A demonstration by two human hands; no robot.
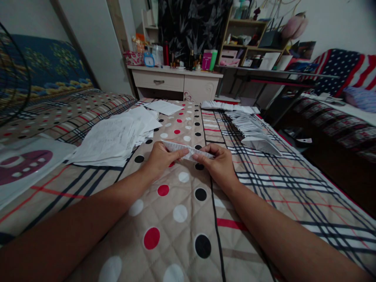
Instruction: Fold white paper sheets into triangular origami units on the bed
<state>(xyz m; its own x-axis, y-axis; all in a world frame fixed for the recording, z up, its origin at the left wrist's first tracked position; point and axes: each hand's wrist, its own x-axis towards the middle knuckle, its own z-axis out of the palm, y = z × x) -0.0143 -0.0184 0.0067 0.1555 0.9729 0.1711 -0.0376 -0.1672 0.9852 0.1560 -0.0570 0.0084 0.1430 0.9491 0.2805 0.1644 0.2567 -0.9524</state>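
Observation:
Both my hands grip a folded strip of printed white paper (pixel 175 146) just above the bedspread. My left hand (pixel 158 158) pinches its left end, thumb on the near face. At the other end my right hand (pixel 219 162) is closed on it too, its thumb close to the left one. To the left lies a pile of loose printed sheets (pixel 107 137). A row of folded papers (pixel 246 125) stands on the right, with another bundle of folded papers (pixel 226 106) behind it.
A quilted bedspread (pixel 176 250) with dots and plaid stripes covers the bed. On the far left lies a plastic bag (pixel 35 160) with a purple print. Beyond the bed stand a white dresser (pixel 164 81) and a cluttered shelf (pixel 246 49). A fan guard (pixel 28 70) edges in at left.

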